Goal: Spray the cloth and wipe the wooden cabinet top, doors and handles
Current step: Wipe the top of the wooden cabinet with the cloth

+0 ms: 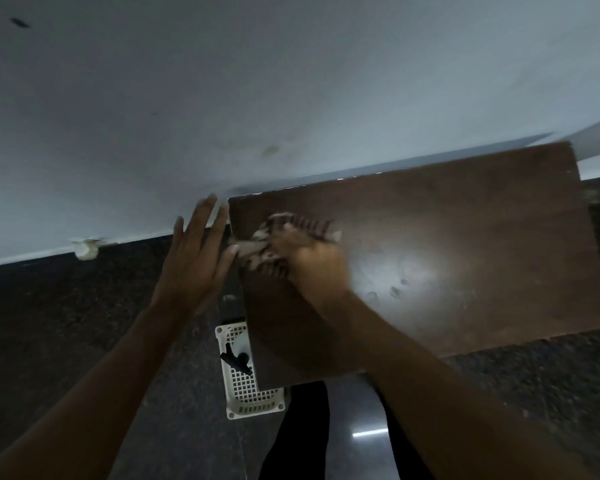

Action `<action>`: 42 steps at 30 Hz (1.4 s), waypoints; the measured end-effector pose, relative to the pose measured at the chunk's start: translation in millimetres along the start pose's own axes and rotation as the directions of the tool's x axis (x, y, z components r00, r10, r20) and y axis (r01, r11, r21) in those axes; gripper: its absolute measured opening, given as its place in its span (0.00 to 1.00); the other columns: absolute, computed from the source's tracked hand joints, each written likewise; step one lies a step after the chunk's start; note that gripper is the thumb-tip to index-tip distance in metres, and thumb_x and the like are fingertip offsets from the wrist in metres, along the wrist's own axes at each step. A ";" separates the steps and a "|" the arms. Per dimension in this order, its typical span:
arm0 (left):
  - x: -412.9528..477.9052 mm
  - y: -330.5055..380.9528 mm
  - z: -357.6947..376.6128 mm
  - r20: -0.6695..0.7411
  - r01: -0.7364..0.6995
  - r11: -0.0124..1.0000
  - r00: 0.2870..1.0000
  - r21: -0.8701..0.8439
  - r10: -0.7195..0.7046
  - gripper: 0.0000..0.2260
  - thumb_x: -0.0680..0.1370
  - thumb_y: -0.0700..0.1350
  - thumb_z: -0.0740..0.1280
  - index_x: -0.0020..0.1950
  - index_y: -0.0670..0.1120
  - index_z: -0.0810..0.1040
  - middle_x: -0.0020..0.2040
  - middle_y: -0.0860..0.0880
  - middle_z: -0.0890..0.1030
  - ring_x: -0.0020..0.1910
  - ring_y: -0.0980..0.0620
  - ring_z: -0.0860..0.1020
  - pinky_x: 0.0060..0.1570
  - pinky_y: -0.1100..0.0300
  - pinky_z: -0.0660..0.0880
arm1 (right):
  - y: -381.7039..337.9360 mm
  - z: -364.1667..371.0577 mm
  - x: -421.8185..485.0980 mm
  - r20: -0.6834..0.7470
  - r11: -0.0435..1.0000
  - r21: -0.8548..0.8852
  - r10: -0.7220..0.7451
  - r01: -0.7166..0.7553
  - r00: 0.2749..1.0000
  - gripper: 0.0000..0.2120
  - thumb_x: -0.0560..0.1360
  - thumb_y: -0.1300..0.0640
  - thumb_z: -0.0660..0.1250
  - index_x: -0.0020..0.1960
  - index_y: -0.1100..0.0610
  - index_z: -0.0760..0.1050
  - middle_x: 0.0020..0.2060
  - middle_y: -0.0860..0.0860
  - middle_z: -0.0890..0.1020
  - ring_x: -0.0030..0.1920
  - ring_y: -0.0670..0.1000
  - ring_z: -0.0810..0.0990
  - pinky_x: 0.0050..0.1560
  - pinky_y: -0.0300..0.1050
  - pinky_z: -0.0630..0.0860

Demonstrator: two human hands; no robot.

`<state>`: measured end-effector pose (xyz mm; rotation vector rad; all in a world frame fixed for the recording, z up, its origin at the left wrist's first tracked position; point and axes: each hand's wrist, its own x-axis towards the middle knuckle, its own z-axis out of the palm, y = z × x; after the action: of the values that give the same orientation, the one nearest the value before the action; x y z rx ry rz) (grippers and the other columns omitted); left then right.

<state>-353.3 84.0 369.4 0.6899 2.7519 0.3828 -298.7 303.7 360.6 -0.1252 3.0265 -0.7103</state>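
A: so what was over on the far left?
B: just dark speckled floor [66, 323] meeting a pale wall [222, 81]. Next to that was the left hand [194, 258], wide open, fingers straight and a bit spread, sitting right at the left edge of the wooden cabinet top [447, 254]. Couldn't tell if it actually touched the wood tbh
A: and the spray?
B: down on the floor below that hand there was a white mesh basket [246, 393], partly hidden behind the cabinet top's front left corner, with a black sprayer head [236, 360] poking up inside it. The rest of the bottle was out of sight
A: ok, where was the cloth then
B: the striped cloth [284, 233] was bunched up on the cabinet top near its back left corner, close to the wall. The right hand [309, 265] had its fingers curled round it, gripping it against the wood. That hand was pretty blurry though
A: anything further right?
B: the brown top carried on with a bright glare patch and a few smudgy ring marks in it, and dark trouser legs [302, 427] showed below the front edge
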 end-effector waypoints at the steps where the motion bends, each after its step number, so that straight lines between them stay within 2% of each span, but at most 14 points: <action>1: 5.5 5.2 0.1 0.008 -0.006 1.000 1.000 -0.005 0.006 0.30 0.83 0.56 0.50 0.82 0.42 0.52 0.83 0.43 0.50 0.82 0.46 0.47 0.78 0.40 0.49 | 20.5 -11.4 -3.7 -0.019 0.998 -0.025 0.056 -0.056 0.998 0.17 0.72 0.55 0.74 0.60 0.50 0.81 0.54 0.50 0.85 0.48 0.52 0.85 0.44 0.43 0.80; 3: 15.4 15.6 1.1 0.025 -0.032 0.999 0.999 -0.004 0.032 0.30 0.83 0.56 0.50 0.82 0.42 0.53 0.83 0.43 0.52 0.82 0.45 0.50 0.78 0.40 0.50 | 62.7 -38.8 -11.7 -0.022 0.975 -0.087 0.202 -0.203 0.979 0.17 0.75 0.58 0.69 0.64 0.49 0.79 0.53 0.52 0.85 0.44 0.57 0.84 0.39 0.43 0.76; 7: 24.8 31.0 6.2 0.063 -0.091 0.996 0.994 -0.006 0.091 0.28 0.84 0.53 0.50 0.81 0.40 0.58 0.82 0.43 0.56 0.81 0.44 0.55 0.77 0.41 0.56 | 130.0 -86.1 -25.7 -0.091 0.841 -0.157 0.510 -0.518 0.856 0.18 0.79 0.58 0.62 0.67 0.45 0.76 0.50 0.56 0.85 0.45 0.62 0.82 0.44 0.50 0.75; 13: 26.8 28.8 12.3 0.057 -0.135 0.987 0.989 -0.085 0.140 0.23 0.85 0.39 0.56 0.80 0.41 0.61 0.81 0.44 0.60 0.81 0.45 0.55 0.78 0.45 0.59 | 105.5 -72.7 -13.3 -0.251 0.654 -0.183 0.691 -0.734 0.678 0.15 0.81 0.61 0.57 0.61 0.49 0.77 0.47 0.52 0.84 0.37 0.55 0.77 0.37 0.44 0.56; 15: 29.4 30.1 9.8 0.055 -0.081 0.986 0.994 -0.147 0.090 0.23 0.85 0.40 0.54 0.81 0.42 0.59 0.81 0.45 0.58 0.81 0.47 0.53 0.78 0.48 0.57 | 70.5 -49.0 -14.4 -0.154 0.715 -0.185 0.657 -0.675 0.738 0.16 0.82 0.60 0.57 0.65 0.47 0.75 0.48 0.51 0.84 0.40 0.54 0.81 0.40 0.43 0.62; 17: 30.7 34.3 6.4 0.033 -0.046 0.977 0.998 -0.207 0.054 0.22 0.86 0.41 0.53 0.81 0.41 0.59 0.81 0.44 0.59 0.81 0.46 0.54 0.78 0.47 0.56 | 27.1 -16.2 -25.6 -0.010 0.857 -0.131 0.501 -0.498 0.865 0.18 0.80 0.58 0.61 0.68 0.46 0.72 0.57 0.49 0.82 0.45 0.53 0.83 0.47 0.46 0.74; 19: 31.0 35.8 5.5 0.009 -0.044 0.979 0.999 -0.200 0.047 0.22 0.86 0.42 0.53 0.80 0.40 0.60 0.80 0.42 0.60 0.81 0.44 0.54 0.78 0.46 0.54 | -16.6 8.3 -42.0 0.085 0.937 -0.044 0.348 -0.346 0.934 0.20 0.76 0.55 0.66 0.68 0.46 0.74 0.64 0.48 0.79 0.49 0.50 0.84 0.49 0.52 0.81; 22: 28.6 38.7 11.1 0.049 -0.044 0.989 0.997 -0.145 0.051 0.23 0.86 0.47 0.52 0.81 0.40 0.59 0.81 0.43 0.58 0.81 0.45 0.51 0.78 0.44 0.55 | -63.9 12.1 -72.7 0.156 0.990 -0.009 0.139 -0.139 0.978 0.18 0.72 0.47 0.64 0.59 0.44 0.81 0.58 0.41 0.83 0.56 0.42 0.82 0.52 0.45 0.79; 26: 16.7 47.1 22.6 0.153 -0.033 0.995 0.987 -0.091 0.046 0.27 0.86 0.56 0.47 0.82 0.44 0.54 0.83 0.47 0.49 0.82 0.48 0.45 0.79 0.46 0.53 | -43.6 17.6 -99.4 0.249 0.996 -0.086 0.028 -0.007 0.968 0.24 0.75 0.49 0.51 0.64 0.48 0.79 0.64 0.46 0.80 0.63 0.48 0.79 0.58 0.60 0.77; 28: 10.2 51.5 27.3 0.223 -0.008 0.997 0.975 -0.070 0.024 0.32 0.82 0.60 0.46 0.83 0.47 0.50 0.83 0.49 0.42 0.81 0.50 0.39 0.79 0.48 0.49 | -13.6 1.7 -104.7 0.205 0.994 -0.094 0.081 -0.063 0.975 0.22 0.76 0.53 0.58 0.69 0.51 0.74 0.67 0.51 0.77 0.63 0.52 0.79 0.57 0.63 0.78; 31: 3.3 58.0 31.0 0.214 0.003 0.999 0.977 -0.052 0.008 0.33 0.81 0.61 0.49 0.83 0.46 0.49 0.82 0.49 0.40 0.81 0.49 0.38 0.79 0.46 0.49 | 50.6 -42.5 -118.9 0.044 0.949 -0.095 0.304 -0.299 0.952 0.25 0.69 0.60 0.75 0.65 0.50 0.78 0.60 0.49 0.83 0.49 0.52 0.85 0.41 0.46 0.82; 36: 2.6 69.9 28.6 0.262 0.057 0.998 0.964 -0.028 -0.048 0.38 0.79 0.64 0.54 0.83 0.46 0.46 0.82 0.48 0.37 0.80 0.47 0.36 0.78 0.47 0.45 | 141.2 -105.1 -153.6 -0.079 0.811 -0.198 0.547 -0.551 0.833 0.23 0.73 0.67 0.70 0.66 0.53 0.78 0.59 0.56 0.83 0.39 0.58 0.84 0.36 0.42 0.72; 40: 8.1 82.1 22.5 0.358 0.157 0.987 0.923 -0.019 -0.140 0.39 0.80 0.64 0.56 0.83 0.49 0.42 0.81 0.50 0.33 0.78 0.50 0.31 0.77 0.43 0.47 | 135.5 -98.3 -153.0 -0.150 0.729 -0.180 0.643 -0.660 0.751 0.20 0.74 0.67 0.68 0.64 0.56 0.79 0.58 0.55 0.83 0.42 0.58 0.84 0.37 0.40 0.66; 42: 11.2 86.5 17.6 0.408 0.190 0.982 0.898 -0.017 -0.167 0.39 0.80 0.65 0.54 0.83 0.50 0.41 0.81 0.51 0.32 0.79 0.50 0.31 0.76 0.40 0.51 | 110.8 -75.1 -149.3 -0.146 0.744 -0.159 0.632 -0.649 0.761 0.19 0.73 0.65 0.70 0.63 0.55 0.79 0.54 0.54 0.84 0.40 0.57 0.84 0.37 0.41 0.69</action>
<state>-320.9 166.4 378.4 0.4365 2.3721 0.2428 -161.4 448.6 380.2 0.9277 2.8802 -0.3402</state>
